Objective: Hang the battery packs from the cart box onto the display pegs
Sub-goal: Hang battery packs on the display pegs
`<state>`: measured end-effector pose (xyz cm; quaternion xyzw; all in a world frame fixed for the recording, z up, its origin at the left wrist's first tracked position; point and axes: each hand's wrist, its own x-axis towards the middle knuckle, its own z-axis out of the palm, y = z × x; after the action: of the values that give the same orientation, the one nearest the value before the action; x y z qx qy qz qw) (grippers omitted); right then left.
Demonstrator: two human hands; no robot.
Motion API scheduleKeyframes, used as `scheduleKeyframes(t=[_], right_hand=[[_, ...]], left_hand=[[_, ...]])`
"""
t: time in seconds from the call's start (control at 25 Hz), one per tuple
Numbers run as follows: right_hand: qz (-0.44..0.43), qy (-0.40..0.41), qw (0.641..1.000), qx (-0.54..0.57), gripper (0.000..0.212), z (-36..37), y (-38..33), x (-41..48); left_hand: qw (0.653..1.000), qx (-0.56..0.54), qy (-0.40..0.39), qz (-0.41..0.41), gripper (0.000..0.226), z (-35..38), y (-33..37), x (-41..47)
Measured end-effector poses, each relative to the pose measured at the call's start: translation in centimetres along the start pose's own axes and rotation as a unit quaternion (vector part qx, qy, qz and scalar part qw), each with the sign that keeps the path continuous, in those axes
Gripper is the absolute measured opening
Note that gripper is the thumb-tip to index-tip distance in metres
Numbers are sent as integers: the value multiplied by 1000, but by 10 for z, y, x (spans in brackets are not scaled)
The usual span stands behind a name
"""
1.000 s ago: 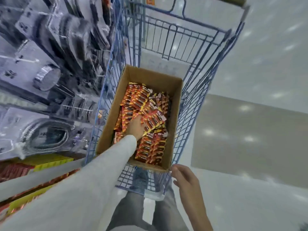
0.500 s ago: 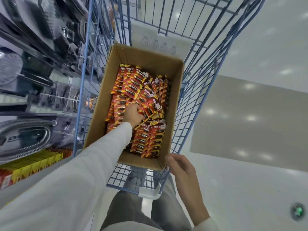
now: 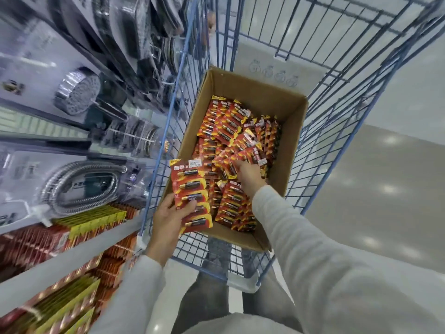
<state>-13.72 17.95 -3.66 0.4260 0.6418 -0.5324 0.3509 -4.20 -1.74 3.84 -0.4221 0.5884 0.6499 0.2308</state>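
Note:
A cardboard box (image 3: 292,150) sits in the blue wire cart (image 3: 337,131), full of red-and-orange battery packs (image 3: 228,124). My left hand (image 3: 168,220) holds a stack of battery packs (image 3: 190,186) upright over the box's near-left corner, with the thumb across the front card. Deeper in the box, on the right side of the pile, my right hand (image 3: 249,173) has its fingers pinched on a loose battery pack (image 3: 228,165). More battery packs on display (image 3: 79,225) hang in rows at the lower left.
The shelving on the left carries packaged shower heads (image 3: 77,92) and a coiled metal hose (image 3: 79,184). A grey shelf rail (image 3: 72,251) crosses in front of the battery rows. The cart's wire sides stand tall around the box. Pale floor lies to the right.
My left hand has come up out of the box with a stack of packs. My right hand has left the cart's near rim and reached into the pile.

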Motion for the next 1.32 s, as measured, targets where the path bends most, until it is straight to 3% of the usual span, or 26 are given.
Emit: scheduleKeyframes(t=[0.12, 0.28, 0.36, 0.44, 0.48, 0.56, 0.72, 0.88, 1.08, 1.2, 1.32], right_hand=[[-25, 29, 969, -244, 48, 13, -8, 43], [-52, 84, 955, -281, 40, 12, 6, 61], [-51, 111, 967, -223, 37, 12, 9, 64], [-8, 91, 996, -23, 38, 13, 5, 55], [5, 76, 994, 79, 38, 15, 3, 50], [-28, 62, 987, 143, 36, 8, 3, 36], [-163, -24, 981, 106, 25, -24, -10, -29], [-180, -149, 968, 87, 25, -62, -15, -109], [-188, -305, 931, 70, 27, -71, -4, -213], [-156, -429, 887, 71, 40, -53, 8, -263], [-178, -500, 848, -11, 39, -19, 25, -321]], left_hand=[[1000, 1, 8, 3, 43, -21, -13, -19], [1000, 11, 29, 0, 45, -39, -29, -30], [999, 10, 45, 2, 49, -43, -32, -33], [998, -11, 63, 9, 49, -44, -33, -40], [997, -24, 72, 15, 47, -42, -31, -44], [994, -61, 83, 31, 41, -38, -26, -56], [983, -144, 98, 66, 27, -23, -18, -96], [954, -242, 129, 119, 24, -9, -20, -143], [892, -374, 172, 189, 32, -13, -43, -211], [853, -419, 194, 241, 39, -28, -57, -260], [806, -451, 250, 292, 38, -53, -82, -312]])
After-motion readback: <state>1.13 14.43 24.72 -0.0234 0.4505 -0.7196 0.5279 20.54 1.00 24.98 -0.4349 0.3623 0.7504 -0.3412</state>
